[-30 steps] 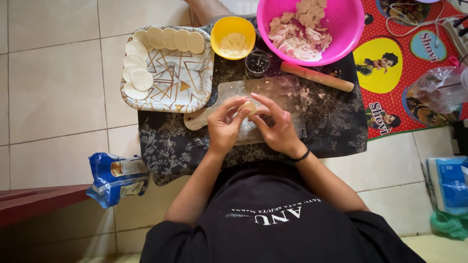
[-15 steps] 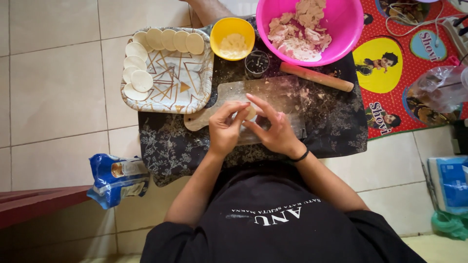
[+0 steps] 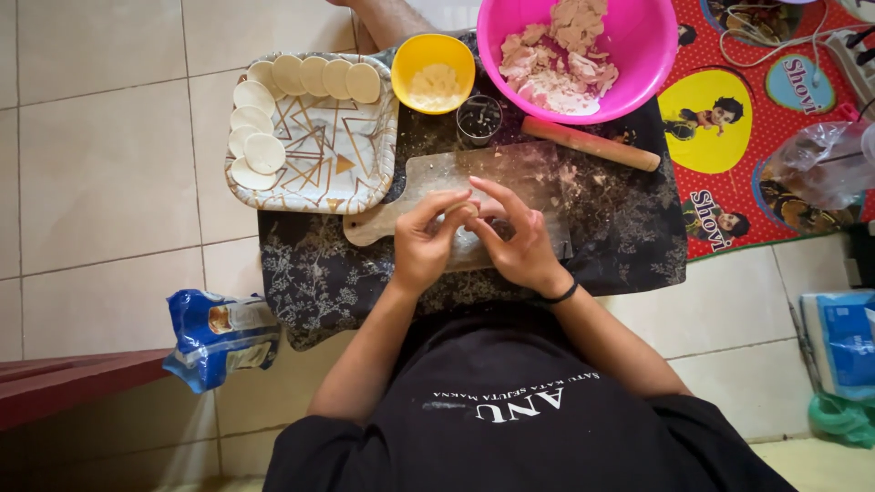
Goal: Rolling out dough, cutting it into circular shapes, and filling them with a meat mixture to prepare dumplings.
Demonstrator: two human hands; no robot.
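Note:
My left hand [image 3: 422,244] and my right hand [image 3: 521,242] meet over a wooden cutting board [image 3: 424,178] and pinch a small piece of pale dough [image 3: 465,210] between their fingertips. The board lies on a dark patterned cloth [image 3: 310,264] on the tiled floor. A wooden rolling pin [image 3: 590,144] rests just beyond my right hand. Further off stands a pink bowl [image 3: 638,41] of pale dough lumps [image 3: 561,55]. To the left, a square patterned tray [image 3: 324,150] carries several flat round dough discs [image 3: 264,150] along its far and left edges.
A yellow bowl [image 3: 435,68] with pale filling and a small dark glass [image 3: 479,118] stand beyond the board. A blue flour bag [image 3: 219,333] lies at near left. A red printed mat [image 3: 747,118], a clear plastic bag [image 3: 820,164] and a blue package [image 3: 843,342] lie right.
My fingers have shifted around the dough piece, with the right hand's fingers spreading a little. Both hands stay over the board.

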